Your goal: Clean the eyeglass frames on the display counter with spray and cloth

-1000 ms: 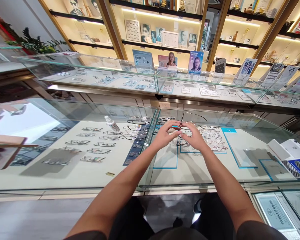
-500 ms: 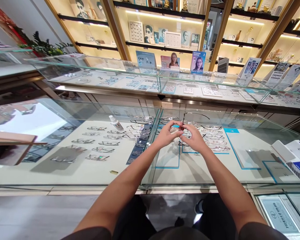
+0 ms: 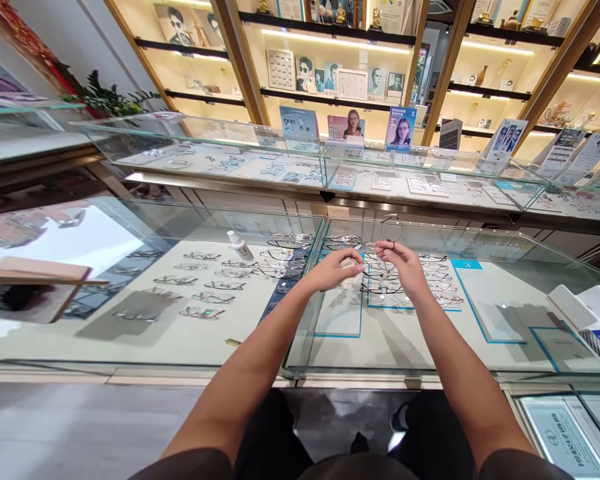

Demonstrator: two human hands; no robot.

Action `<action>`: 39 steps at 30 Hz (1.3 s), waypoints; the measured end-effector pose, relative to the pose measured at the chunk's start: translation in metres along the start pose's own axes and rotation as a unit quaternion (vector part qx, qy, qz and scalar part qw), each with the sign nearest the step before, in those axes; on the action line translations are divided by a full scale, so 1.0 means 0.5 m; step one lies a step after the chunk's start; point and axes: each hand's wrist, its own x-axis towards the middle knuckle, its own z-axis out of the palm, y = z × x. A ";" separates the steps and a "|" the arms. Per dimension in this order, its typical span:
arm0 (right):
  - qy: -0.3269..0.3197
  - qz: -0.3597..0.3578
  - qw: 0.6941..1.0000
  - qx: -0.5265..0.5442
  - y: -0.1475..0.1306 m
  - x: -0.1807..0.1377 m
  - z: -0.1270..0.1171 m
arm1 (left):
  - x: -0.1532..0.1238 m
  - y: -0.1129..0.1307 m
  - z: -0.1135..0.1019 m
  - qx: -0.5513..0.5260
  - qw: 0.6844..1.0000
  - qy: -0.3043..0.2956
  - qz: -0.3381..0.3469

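Observation:
My right hand grips a thin-framed pair of eyeglasses above the glass counter. One round rim stands up over the fingers, and the rest is partly hidden by them. Just to the left, my left hand is curled, thumb and fingertips drawn together. Whether anything sits between those tips is too small to make out. Beneath the hands, several eyeglass frames lie in rows inside the case, some on blue-edged white panels.
A white spray bottle stands on the left half of the counter, near rows of frames. A mirror-like panel lies far left. White boxes stand at the right. Across the aisle runs another glass showcase.
The hands have come apart a little; both were at the eyeglasses before. The right hand has shifted slightly right and turned the glasses. The dark temple that stuck up no longer shows clearly.

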 end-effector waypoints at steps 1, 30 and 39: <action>0.010 0.009 1.000 0.021 -0.003 0.001 -0.003 | -0.003 0.001 -0.008 0.023 0.999 -0.039 -0.020; 0.019 -0.004 0.991 0.136 -0.014 0.010 -0.043 | -0.031 -0.108 -0.199 0.167 0.646 0.723 -0.177; 0.019 -0.018 0.990 0.135 -0.008 0.018 -0.048 | -0.034 -0.208 -0.211 0.029 0.709 0.644 -0.288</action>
